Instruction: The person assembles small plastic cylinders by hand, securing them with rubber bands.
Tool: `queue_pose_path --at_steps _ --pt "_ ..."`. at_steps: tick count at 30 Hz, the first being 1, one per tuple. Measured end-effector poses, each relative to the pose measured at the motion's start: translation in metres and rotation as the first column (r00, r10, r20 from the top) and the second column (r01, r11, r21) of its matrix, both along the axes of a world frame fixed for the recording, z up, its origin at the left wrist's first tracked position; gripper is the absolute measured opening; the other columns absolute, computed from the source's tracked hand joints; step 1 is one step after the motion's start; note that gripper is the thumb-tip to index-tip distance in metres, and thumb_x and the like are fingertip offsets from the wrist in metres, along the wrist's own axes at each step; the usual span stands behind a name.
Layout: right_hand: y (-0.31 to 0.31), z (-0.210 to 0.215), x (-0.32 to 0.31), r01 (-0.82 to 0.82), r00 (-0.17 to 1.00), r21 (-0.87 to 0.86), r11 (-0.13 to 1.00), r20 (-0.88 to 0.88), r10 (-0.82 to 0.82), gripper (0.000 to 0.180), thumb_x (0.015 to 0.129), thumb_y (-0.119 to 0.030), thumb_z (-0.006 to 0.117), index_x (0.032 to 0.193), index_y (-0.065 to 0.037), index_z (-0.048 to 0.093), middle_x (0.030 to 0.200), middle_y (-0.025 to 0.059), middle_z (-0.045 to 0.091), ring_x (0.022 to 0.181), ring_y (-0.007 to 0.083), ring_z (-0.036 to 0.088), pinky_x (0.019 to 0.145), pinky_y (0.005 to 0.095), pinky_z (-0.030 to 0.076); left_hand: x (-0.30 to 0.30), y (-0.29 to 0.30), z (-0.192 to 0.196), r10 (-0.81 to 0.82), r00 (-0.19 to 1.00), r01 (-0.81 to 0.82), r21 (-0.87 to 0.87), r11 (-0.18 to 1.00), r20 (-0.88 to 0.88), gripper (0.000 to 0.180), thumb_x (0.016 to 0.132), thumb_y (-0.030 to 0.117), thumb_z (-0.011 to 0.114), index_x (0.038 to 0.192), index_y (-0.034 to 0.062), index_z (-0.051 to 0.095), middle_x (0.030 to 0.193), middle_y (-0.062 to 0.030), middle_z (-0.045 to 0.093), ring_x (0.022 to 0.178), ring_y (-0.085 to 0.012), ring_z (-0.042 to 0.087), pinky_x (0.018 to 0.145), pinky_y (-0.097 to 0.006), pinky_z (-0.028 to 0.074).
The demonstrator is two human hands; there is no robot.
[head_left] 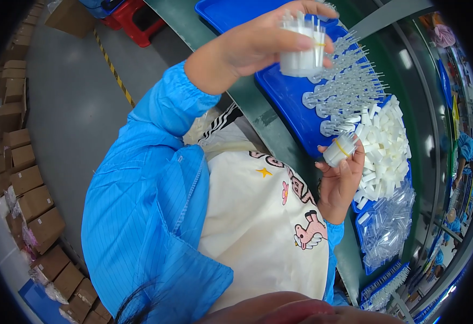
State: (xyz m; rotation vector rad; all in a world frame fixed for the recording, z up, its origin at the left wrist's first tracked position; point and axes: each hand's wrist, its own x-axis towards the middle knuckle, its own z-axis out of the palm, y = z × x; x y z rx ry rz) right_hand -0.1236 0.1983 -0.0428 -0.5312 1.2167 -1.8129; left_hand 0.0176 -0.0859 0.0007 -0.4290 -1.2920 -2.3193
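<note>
My left hand (255, 46) is wrapped round a banded bundle of clear and white tubes (303, 56) with a yellow band, raised above the edge of a blue tray (288, 102). Lower down, my right hand (343, 186) grips a smaller white and clear bundle (339, 151), also with a yellow band. Beside the hands, clear pronged pieces with round bases (350, 86) stand in rows on the tray. Next to my right hand lies a heap of short white tubes (382, 143). Loose clear tubes (389, 224) are piled nearer to me.
A green worktable (258, 116) carries the blue trays. Another blue tray holding thin clear pieces (385, 286) is at the lower right. On the floor to the left stand several cardboard boxes (34, 200) and a red stool (136, 21). Other people (466, 146) are at the far right.
</note>
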Motion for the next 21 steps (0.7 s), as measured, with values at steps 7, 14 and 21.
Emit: queue_pose_path --at_steps 7,14,21 --pt "-0.001 0.001 0.003 -0.011 1.000 -0.004 1.000 -0.018 0.011 0.066 0.088 -0.015 0.067 0.144 -0.005 0.033 0.124 0.0168 0.055 0.105 0.0355 0.066 0.071 0.0363 0.064 -0.012 -0.054 -0.022 0.657 0.655 -0.429 -0.533 0.729 0.372 0.045 0.081 0.010 0.078 0.119 0.0060 0.055 0.091 -0.0037 0.062 0.081 -0.0099 0.060 0.071 -0.026 0.052" --pt "0.001 0.000 0.003 -0.029 0.999 -0.009 1.000 -0.014 0.029 0.064 0.088 -0.014 0.067 0.142 -0.005 0.034 0.126 0.0163 0.055 0.105 0.0348 0.066 0.071 0.0365 0.064 -0.013 -0.125 -0.067 0.986 0.128 -0.527 -0.835 0.157 0.105 0.053 0.065 0.032 0.089 0.101 0.0051 0.060 0.086 -0.0119 0.062 0.079 -0.0234 0.064 0.069 -0.038 0.052" --pt "0.004 0.002 0.005 -0.014 0.998 0.014 1.000 -0.059 0.015 0.062 0.089 -0.012 0.065 0.142 -0.006 0.035 0.127 0.0150 0.055 0.105 0.0334 0.066 0.071 0.0359 0.063 -0.012 -0.107 -0.068 0.998 0.035 -0.288 -0.956 -0.048 -0.060 0.062 0.060 0.038 0.091 0.103 0.0070 0.060 0.104 -0.0194 0.060 0.097 -0.0358 0.060 0.084 -0.043 0.050"
